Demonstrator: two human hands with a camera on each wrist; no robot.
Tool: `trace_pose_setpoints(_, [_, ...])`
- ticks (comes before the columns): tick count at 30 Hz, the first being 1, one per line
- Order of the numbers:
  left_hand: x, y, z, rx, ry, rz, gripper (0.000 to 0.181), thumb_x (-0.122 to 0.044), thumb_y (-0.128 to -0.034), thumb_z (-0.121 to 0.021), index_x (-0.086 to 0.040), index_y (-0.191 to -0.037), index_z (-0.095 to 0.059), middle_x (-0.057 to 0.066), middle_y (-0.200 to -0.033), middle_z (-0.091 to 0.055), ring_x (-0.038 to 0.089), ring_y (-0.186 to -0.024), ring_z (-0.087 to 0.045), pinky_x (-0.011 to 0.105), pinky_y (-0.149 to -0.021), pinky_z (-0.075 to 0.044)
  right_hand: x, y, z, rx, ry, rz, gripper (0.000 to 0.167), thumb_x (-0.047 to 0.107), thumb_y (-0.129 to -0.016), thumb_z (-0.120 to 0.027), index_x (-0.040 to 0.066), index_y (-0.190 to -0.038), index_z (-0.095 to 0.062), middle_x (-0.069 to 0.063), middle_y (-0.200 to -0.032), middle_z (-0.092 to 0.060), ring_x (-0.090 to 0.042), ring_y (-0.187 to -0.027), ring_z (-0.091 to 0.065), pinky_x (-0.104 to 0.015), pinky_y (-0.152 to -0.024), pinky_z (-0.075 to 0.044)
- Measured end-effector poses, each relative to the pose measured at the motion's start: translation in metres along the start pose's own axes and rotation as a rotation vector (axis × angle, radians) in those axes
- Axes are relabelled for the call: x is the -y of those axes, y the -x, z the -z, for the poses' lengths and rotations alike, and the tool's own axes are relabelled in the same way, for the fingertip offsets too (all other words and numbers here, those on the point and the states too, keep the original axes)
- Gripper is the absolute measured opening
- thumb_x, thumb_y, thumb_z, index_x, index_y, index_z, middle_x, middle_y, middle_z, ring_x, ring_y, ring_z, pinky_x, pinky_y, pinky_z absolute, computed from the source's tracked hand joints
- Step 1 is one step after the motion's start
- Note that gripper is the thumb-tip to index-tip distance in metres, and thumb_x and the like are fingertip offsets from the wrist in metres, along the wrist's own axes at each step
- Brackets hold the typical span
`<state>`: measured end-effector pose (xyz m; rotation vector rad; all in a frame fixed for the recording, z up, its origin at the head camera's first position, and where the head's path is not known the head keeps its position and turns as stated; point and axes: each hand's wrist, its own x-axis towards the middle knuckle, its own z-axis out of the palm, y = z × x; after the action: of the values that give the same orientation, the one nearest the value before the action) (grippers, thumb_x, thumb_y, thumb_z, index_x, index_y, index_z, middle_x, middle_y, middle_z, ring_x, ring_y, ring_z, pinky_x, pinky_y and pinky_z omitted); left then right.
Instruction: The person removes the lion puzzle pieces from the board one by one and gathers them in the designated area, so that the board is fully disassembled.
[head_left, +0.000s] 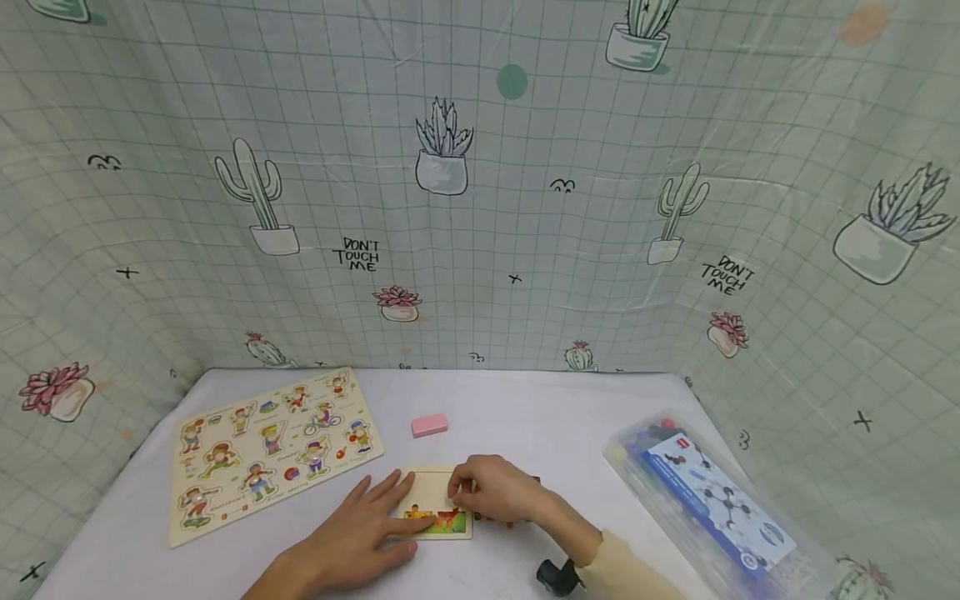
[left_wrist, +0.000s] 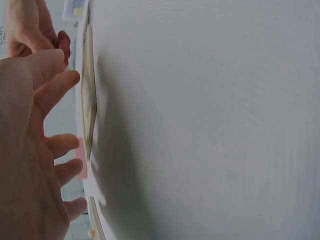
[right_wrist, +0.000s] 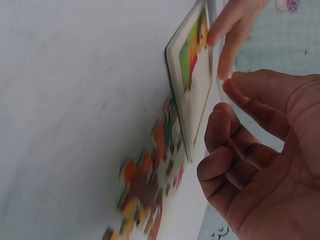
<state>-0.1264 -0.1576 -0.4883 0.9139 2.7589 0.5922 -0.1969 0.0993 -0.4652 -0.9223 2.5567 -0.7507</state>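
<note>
While my left hand spreads its fingers over the near edge of the puzzle tray, where pieces are fitted, my right hand curls narrowly above; whether it pinches anything, I cannot tell. Toward its far edge the tray is bare; loose pieces by its right edge seem left to place.

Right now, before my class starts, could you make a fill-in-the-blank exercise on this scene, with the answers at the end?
1. The spread hand at the jigsaw tray is the person's ____ one.
2. The rectangular block beyond that tray is coloured ____.
3. In the head view, the sports-figure puzzle board lies to the tray's ____.
4. There, loose jigsaw pieces show on the tray's ____ side.

Missing words: left; pink; left; right.
</note>
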Motion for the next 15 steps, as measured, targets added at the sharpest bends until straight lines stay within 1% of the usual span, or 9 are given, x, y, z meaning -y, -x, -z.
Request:
trace_pose_setpoints(1, [0.001,0.001,0.001,0.001,0.011,-0.005,0.039,-0.054,-0.1016,-0.048,-0.047,-0.139,-0.057,0.014,-0.163,-0.031,0.038,-0.152,-0.021,0.069,-0.115,-0.014,0.002,-0.003,-0.003,0.003,0.011,0.007,0.005,0.019,-0.095,-0.069,0.022,-0.092,-0.072,0.013,-0.078,-0.055,-0.001,-0.064,-0.051,-0.02,-0.058,-0.045])
trace_pose_setpoints(3, [0.002,0.002,0.001,0.023,0.041,-0.014,0.04,-0.054,-0.1018,-0.048,-0.046,-0.14,-0.057,0.015,-0.163,-0.03,0.039,-0.152,-0.021,0.071,-0.114,-0.014,0.007,-0.01,-0.007,0.011,0.033,0.023,0.005,0.019,-0.094,-0.069,0.022,-0.094,-0.074,0.014,-0.078,-0.055,0.0,-0.067,-0.05,-0.019,-0.061,-0.044])
trace_pose_setpoints(7, [0.003,0.003,-0.001,0.079,0.073,-0.028,0.043,-0.055,-0.1022,-0.046,-0.043,-0.143,-0.055,0.015,-0.165,-0.026,0.042,-0.152,-0.019,0.074,-0.111,-0.013,0.013,-0.018,-0.017,0.035,0.054,0.052,0.014,0.018,-0.093,-0.07,0.019,-0.104,-0.077,0.015,-0.083,-0.056,0.001,-0.07,-0.051,-0.017,-0.065,-0.044])
trace_pose_setpoints(11, [0.004,0.004,-0.004,0.107,0.073,-0.032,0.046,-0.055,-0.102,-0.046,-0.042,-0.146,-0.052,0.014,-0.166,-0.022,0.042,-0.152,-0.015,0.075,-0.111,-0.012,0.016,-0.02,-0.022,0.061,0.069,0.05,0.023,0.018,-0.09,-0.071,0.02,-0.113,-0.077,0.013,-0.092,-0.058,0.002,-0.076,-0.05,-0.017,-0.069,-0.045])
trace_pose_setpoints(15, [0.006,0.004,-0.004,0.12,0.067,-0.036,0.048,-0.054,-0.1016,-0.047,-0.042,-0.148,-0.049,0.015,-0.167,-0.019,0.041,-0.153,-0.013,0.075,-0.111,-0.011,0.019,-0.019,-0.024,0.06,0.079,0.049,0.028,0.017,-0.088,-0.072,0.021,-0.115,-0.077,0.011,-0.1,-0.059,0.003,-0.08,-0.051,-0.018,-0.071,-0.046])
